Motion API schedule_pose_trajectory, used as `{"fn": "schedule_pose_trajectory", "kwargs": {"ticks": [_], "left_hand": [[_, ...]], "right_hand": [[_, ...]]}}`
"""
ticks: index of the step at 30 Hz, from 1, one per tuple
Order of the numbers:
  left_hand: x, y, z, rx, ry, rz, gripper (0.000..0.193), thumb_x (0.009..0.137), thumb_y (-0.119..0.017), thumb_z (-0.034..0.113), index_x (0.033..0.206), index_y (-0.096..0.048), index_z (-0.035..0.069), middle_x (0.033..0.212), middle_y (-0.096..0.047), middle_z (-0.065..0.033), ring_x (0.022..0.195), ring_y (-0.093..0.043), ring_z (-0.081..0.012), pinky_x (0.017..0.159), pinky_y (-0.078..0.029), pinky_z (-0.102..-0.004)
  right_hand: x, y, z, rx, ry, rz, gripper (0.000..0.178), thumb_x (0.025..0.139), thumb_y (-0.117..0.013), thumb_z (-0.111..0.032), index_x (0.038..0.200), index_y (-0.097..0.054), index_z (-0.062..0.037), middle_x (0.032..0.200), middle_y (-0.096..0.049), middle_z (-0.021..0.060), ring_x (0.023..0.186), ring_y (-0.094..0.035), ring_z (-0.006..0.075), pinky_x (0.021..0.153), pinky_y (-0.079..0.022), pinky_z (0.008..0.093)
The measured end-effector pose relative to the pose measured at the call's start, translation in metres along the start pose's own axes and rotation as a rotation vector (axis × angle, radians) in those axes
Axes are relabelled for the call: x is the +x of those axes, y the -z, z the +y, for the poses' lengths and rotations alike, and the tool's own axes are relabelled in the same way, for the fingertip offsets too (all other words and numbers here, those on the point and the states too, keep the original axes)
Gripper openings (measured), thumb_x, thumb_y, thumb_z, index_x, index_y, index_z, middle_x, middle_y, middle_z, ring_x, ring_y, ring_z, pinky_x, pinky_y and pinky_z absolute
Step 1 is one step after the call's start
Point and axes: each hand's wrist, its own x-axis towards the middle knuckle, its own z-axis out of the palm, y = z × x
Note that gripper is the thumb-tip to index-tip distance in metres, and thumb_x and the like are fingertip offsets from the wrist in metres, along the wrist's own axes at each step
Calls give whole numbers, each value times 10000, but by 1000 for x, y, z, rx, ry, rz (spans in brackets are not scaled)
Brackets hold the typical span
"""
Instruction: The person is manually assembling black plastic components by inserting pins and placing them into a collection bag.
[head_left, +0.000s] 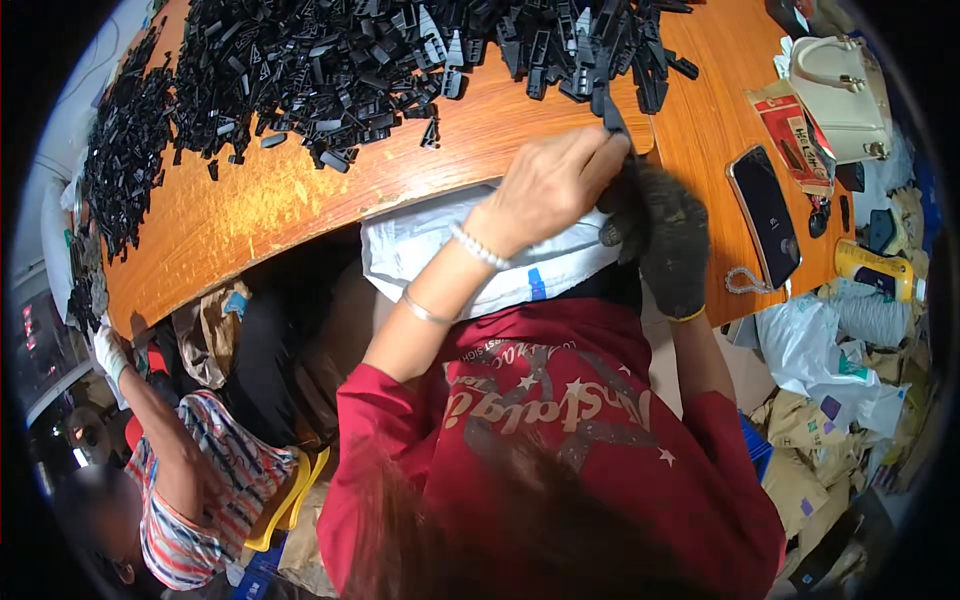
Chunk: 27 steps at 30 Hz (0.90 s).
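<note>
Hair (pixel 530 515), hands (pixel 555 185) (pixel 675 245) near table edge (pixel 290 233)

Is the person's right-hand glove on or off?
On: the dark glove covers the right hand down to its yellow-edged cuff; the left hand is bare.

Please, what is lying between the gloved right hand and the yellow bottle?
In the head view, a phone lies on the wooden table between the gloved right hand and the yellow bottle.
</note>
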Motion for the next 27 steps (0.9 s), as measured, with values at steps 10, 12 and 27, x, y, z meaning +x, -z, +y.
{"fn": "schedule_pose_trajectory", "kwargs": {"ticks": [10,12,27], "left_hand": [[-40,68,-8,404,483,143,167,794,-644,47,952,-598,17,915,-569,-134,760,-597,-303,617,-480,-383],[-52,75,-17,440,574,41,166,811,-652,72,954,-594,11,905,-565,-133,770,-590,-308,623,-472,-390],[-48,77,-29,151,415,-144,128,794,-657,68,906,-603,38,820,-516,-88,727,-574,-269,590,-448,-367]], "right_hand": [[31,-31,4,-114,-31,-98,289,912,-588,-142,1165,-618,-5,761,-636,34,561,-553,66,434,-400,182],[31,-41,-6,-254,6,-133,317,901,-614,-169,1179,-616,-17,720,-610,9,516,-513,47,430,-396,188],[98,-14,21,-1205,1033,-569,407,892,-570,-184,1292,-520,-122,1310,-525,85,1182,-522,253,981,-429,385]]}}
